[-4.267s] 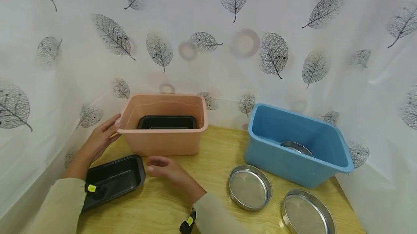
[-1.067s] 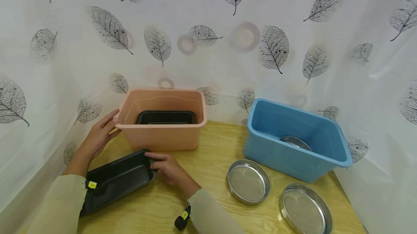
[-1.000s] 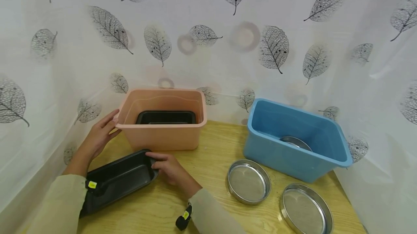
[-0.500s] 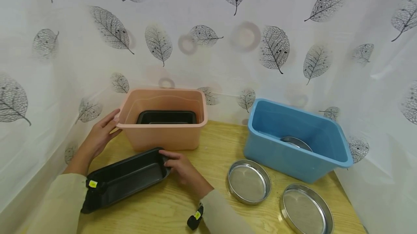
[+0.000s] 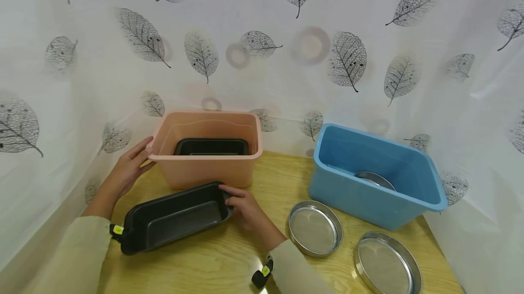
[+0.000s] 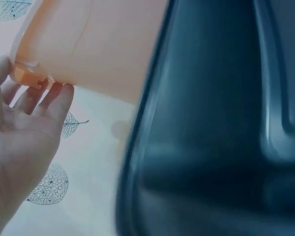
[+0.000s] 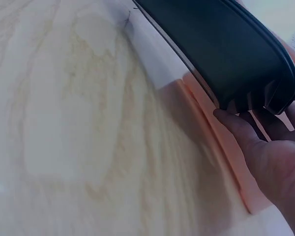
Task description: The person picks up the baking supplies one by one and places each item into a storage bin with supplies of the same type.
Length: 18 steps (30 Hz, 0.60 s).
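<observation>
In the head view, my right hand grips the right end of a dark loaf pan. The pan is tilted in front of the peach plastic bin. From the right wrist, the loaf pan is off the wooden table, and my right hand has fingers under its end. My left hand holds the bin's left rim; the left wrist view shows the left hand with fingertips bent under the bin's lip. Another dark loaf pan lies inside the bin, its lower part hidden.
A blue bin stands at the right with a round metal pan inside. Two round metal pans, one nearer the middle and one at the right front, lie on the wooden table. A leaf-patterned curtain hangs behind.
My right hand, beside the loaf pan earlier, has taken hold of its right end. The loaf pan has moved right and upward. My left hand has stayed on the bin's rim.
</observation>
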Motion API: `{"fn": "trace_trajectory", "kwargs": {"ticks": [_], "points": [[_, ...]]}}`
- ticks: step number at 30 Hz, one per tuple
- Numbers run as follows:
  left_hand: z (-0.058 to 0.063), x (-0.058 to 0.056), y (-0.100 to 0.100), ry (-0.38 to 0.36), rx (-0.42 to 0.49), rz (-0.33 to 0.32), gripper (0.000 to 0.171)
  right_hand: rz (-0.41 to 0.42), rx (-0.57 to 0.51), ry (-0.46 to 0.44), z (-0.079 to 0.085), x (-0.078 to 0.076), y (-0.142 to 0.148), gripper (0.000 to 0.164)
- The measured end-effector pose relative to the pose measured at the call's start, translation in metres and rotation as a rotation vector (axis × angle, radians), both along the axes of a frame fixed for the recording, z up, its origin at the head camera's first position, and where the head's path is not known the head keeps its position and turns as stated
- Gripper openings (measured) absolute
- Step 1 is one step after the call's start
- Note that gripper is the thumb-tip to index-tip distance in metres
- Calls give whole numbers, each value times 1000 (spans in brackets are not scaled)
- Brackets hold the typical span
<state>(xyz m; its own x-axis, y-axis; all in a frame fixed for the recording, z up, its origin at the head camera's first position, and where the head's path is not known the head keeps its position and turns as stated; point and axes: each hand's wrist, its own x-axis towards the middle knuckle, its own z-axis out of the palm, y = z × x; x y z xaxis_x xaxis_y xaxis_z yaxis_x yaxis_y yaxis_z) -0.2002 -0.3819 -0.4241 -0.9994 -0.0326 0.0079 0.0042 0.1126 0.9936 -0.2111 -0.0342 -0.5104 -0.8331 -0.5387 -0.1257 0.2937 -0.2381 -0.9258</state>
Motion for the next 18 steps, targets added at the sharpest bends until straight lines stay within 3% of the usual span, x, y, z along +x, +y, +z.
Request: {"fn": "trace_trajectory", "kwargs": {"ticks": [12,18], "points": [[-4,0,-3,27,45,-47,68,-49,29,14,15,0,35,57],[-2,1,-2,37,11,-45,68,-71,7,15,27,1,50,57]]}}
